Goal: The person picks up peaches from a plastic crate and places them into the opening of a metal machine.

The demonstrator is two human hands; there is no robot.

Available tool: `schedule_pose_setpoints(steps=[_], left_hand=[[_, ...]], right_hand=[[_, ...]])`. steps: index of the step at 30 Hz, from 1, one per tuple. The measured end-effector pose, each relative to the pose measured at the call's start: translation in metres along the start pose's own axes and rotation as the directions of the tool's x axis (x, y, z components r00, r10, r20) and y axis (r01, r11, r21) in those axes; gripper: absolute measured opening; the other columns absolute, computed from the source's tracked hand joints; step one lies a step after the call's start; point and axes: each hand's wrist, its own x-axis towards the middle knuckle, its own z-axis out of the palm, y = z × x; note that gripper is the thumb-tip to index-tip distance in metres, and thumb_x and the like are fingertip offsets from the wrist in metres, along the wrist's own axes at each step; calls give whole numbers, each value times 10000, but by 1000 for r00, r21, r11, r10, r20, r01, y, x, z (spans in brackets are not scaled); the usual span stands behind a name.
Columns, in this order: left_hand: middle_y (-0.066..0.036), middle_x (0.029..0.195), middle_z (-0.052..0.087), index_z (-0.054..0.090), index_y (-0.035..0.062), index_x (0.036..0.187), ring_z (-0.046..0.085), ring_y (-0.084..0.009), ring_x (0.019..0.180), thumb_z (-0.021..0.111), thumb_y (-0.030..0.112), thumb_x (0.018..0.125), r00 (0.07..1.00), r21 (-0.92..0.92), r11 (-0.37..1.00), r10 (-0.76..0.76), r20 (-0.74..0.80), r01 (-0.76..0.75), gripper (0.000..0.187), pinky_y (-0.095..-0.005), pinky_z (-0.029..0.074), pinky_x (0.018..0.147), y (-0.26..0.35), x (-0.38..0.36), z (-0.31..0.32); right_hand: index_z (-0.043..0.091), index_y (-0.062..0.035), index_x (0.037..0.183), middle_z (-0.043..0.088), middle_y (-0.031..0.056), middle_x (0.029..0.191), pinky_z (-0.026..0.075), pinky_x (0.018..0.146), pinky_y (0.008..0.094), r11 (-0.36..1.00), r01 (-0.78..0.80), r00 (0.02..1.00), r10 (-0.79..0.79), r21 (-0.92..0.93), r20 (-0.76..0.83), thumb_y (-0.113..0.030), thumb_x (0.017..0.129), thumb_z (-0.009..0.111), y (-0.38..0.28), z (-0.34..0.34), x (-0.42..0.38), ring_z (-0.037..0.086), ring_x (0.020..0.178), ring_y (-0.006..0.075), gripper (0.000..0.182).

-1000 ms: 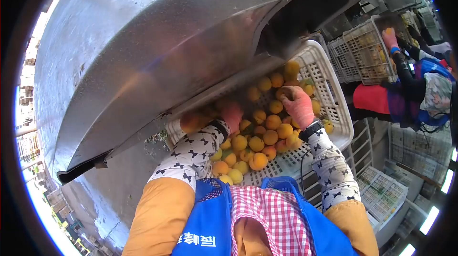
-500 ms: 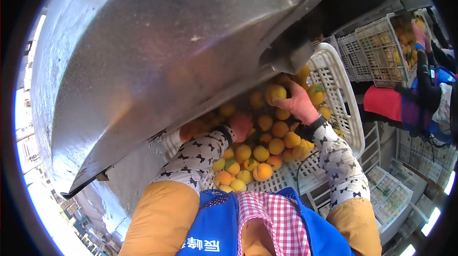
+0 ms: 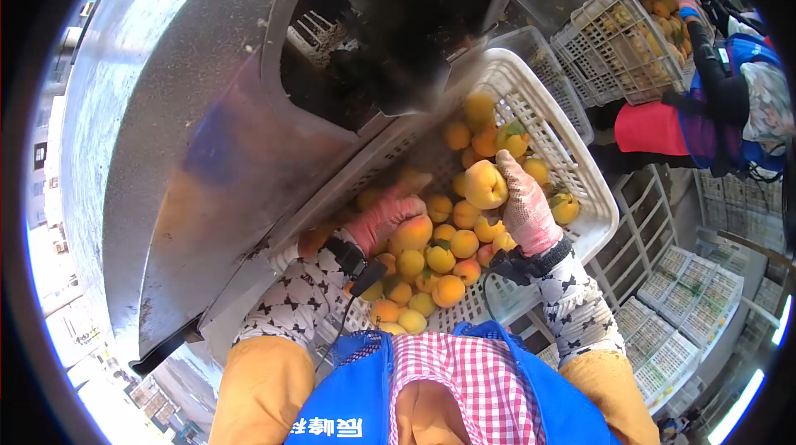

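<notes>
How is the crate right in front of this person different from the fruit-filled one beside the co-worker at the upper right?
The near crate shows some bare slotted floor, while the far crate looks filled close to its rim. The near crate's walls have small slots; the far crate's have larger, grid-like openings. The near crate looks whiter, the far crate duller. Both hold yellow-orange fruit.

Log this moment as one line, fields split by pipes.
right hand: holding yellow fruit | left hand: at orange fruit, grip unclear | white crate: holds more fruit
</notes>
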Motion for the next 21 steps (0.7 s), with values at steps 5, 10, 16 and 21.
schedule_pose_setpoints(steps=[5,10,16,21], left_hand=[[-96,1312,604,513,40,1383,579,-183,1213,579,198,1002,933,-449,884,263,247,-131,418,-332,436,1065,75,-37,55],[-85,1282,609,547,22,1335,591,-159,1168,514,262,1042,875,-601,783,395,279,-162,380,-322,467,1034,89,-43,49],[-70,1237,634,564,25,1313,583,-165,1160,598,137,981,663,-26,663,747,-45,-748,352,-296,463,1021,109,-44,44],[-104,1239,643,556,25,1322,596,-173,1157,678,-16,857,748,-121,742,630,-209,-659,483,-332,492,997,64,-32,30]], right_hand=[[681,14,999,629,14,832,479,620,279,916,-22,983,93,-401,158,-573,993,529,-31,23,-16,561,720,84,606],[508,-13,1398,559,159,1298,430,1055,381,604,634,774,-500,-484,389,-444,759,824,-41,21,-39,554,1197,273,834],[595,-47,1312,580,151,1188,471,987,389,304,740,549,-788,-600,277,-127,673,810,-82,68,-34,585,1120,306,678],[599,-126,1320,570,212,1234,502,938,442,-57,729,306,-864,-682,399,-115,725,783,-83,100,28,580,1100,407,623]])
